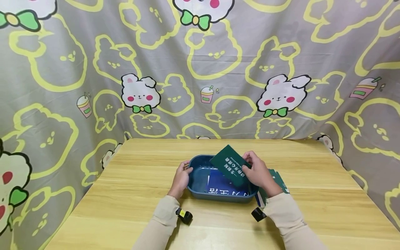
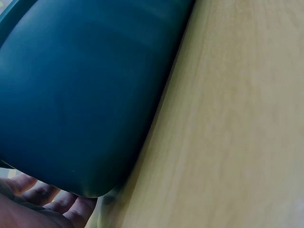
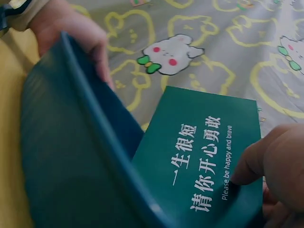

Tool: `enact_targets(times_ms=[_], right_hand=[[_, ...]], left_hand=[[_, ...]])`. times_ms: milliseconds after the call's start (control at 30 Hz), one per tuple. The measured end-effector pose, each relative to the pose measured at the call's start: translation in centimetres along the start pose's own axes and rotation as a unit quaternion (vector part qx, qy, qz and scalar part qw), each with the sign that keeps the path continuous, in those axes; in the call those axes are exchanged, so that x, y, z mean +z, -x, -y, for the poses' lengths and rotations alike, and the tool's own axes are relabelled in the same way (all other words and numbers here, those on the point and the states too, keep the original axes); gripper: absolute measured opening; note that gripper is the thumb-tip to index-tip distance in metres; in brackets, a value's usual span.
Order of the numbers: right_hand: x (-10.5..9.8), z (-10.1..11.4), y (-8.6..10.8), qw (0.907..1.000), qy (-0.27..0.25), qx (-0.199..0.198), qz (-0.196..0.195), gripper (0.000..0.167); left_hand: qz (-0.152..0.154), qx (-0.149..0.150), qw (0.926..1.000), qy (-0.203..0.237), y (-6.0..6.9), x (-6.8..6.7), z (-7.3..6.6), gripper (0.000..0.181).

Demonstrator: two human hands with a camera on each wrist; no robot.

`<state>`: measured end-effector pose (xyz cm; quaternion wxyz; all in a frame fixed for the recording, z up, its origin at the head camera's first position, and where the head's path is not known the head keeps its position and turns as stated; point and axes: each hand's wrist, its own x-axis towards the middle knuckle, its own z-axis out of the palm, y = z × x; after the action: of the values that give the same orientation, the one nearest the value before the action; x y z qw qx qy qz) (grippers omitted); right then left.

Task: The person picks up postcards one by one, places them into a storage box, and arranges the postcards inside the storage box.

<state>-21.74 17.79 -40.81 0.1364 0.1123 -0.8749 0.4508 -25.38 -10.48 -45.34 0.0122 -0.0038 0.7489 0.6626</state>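
A dark teal oval basin (image 1: 218, 198) stands on the table, with a blue card (image 1: 218, 182) bearing white characters lying inside. The left hand (image 1: 181, 178) grips the basin's left end, thumb at the rim; in the left wrist view its fingers (image 2: 80, 209) lie against the outer wall. Over the basin's right part, the right hand (image 1: 257, 173) pinches a green card (image 1: 229, 163) with white writing, tilted, by its edge. The right wrist view shows this green card (image 3: 190, 152) partly behind the basin's rim (image 3: 107, 128), the thumb on its face.
More green cards (image 1: 279, 180) lie on the table right of the basin, partly under the right forearm. A patterned curtain (image 1: 218, 69) hangs behind the wooden table (image 1: 118, 208). Black devices are strapped at both wrists.
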Motion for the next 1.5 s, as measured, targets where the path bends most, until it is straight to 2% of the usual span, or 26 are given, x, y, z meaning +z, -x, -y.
enact_targets(times_ms=[200, 333, 433, 567, 667, 733, 800, 867, 933, 1000, 1067, 1167, 1267, 1333, 1400, 1433, 1500], right_hand=[[1.1, 0.1, 0.3, 0.9956, 0.063, -0.055, 0.042, 0.023], [1.6, 0.1, 0.4, 0.9901, 0.098, -0.060, 0.081, 0.024], [1.9, 0.1, 0.5, 0.9823, 0.144, -0.069, 0.098, 0.026], [2.6, 0.0, 0.6, 0.9684, 0.216, -0.083, 0.094, 0.028], [2.8, 0.0, 0.6, 0.9617, 0.245, -0.090, 0.085, 0.031], [2.8, 0.0, 0.5, 0.9635, 0.240, -0.094, 0.074, 0.031], [2.4, -0.1, 0.3, 0.9714, 0.214, -0.087, 0.056, 0.030], [1.7, -0.4, 0.1, 0.9808, 0.181, -0.065, 0.033, 0.027], [0.6, -0.9, -0.1, 0.9875, 0.156, -0.026, 0.005, 0.025], [-0.8, -1.5, -0.2, 0.9888, 0.148, 0.016, -0.018, 0.025], [-2.3, -2.3, -0.1, 0.9862, 0.151, 0.067, -0.013, 0.028], [-4.2, -3.5, 0.5, 0.9722, 0.173, 0.149, 0.051, 0.034], [-5.3, -4.6, 0.9, 0.9426, 0.198, 0.231, 0.137, 0.057], [-5.7, -5.3, 1.1, 0.9275, 0.205, 0.266, 0.165, 0.065], [-6.1, -5.9, 1.2, 0.9211, 0.205, 0.282, 0.173, 0.069], [-6.2, -6.2, 1.2, 0.9214, 0.197, 0.288, 0.171, 0.067], [-6.6, -6.6, 1.4, 0.9277, 0.166, 0.294, 0.160, 0.059]], left_hand=[[0.004, 0.004, 1.0000, -0.003, -0.2, 0.1, 0.3, 0.036], [0.007, 0.003, 1.0000, -0.003, 0.0, 0.3, 0.3, 0.036], [0.009, 0.000, 1.0000, -0.002, 0.1, 0.3, 0.2, 0.037], [0.009, 0.000, 1.0000, -0.002, 0.3, 0.3, 0.0, 0.038], [0.009, 0.000, 1.0000, -0.004, 0.3, 0.1, 0.1, 0.038], [0.008, 0.000, 1.0000, -0.004, 0.1, 0.1, 0.0, 0.038], [0.006, 0.000, 1.0000, -0.005, 0.0, 0.0, 0.0, 0.038], [0.003, -0.001, 1.0000, -0.002, -0.1, 0.0, 0.0, 0.038], [0.002, -0.001, 1.0000, -0.003, -0.2, 0.0, -0.1, 0.037], [0.001, -0.002, 1.0000, -0.004, -0.2, 0.0, -0.1, 0.037], [0.001, -0.004, 1.0000, -0.004, -0.2, 0.0, -0.3, 0.037], [0.001, -0.004, 1.0000, -0.004, -0.1, -0.1, -0.5, 0.037], [0.001, -0.005, 1.0000, -0.003, -0.2, -0.2, -0.4, 0.037], [0.000, -0.008, 1.0000, -0.001, -0.3, -0.3, -0.4, 0.036], [0.001, -0.009, 1.0000, 0.000, -0.3, -0.2, -0.3, 0.036], [0.000, -0.011, 0.9999, 0.000, -0.3, -0.2, -0.3, 0.036], [0.000, -0.012, 0.9999, 0.000, -0.2, -0.2, -0.3, 0.036]])
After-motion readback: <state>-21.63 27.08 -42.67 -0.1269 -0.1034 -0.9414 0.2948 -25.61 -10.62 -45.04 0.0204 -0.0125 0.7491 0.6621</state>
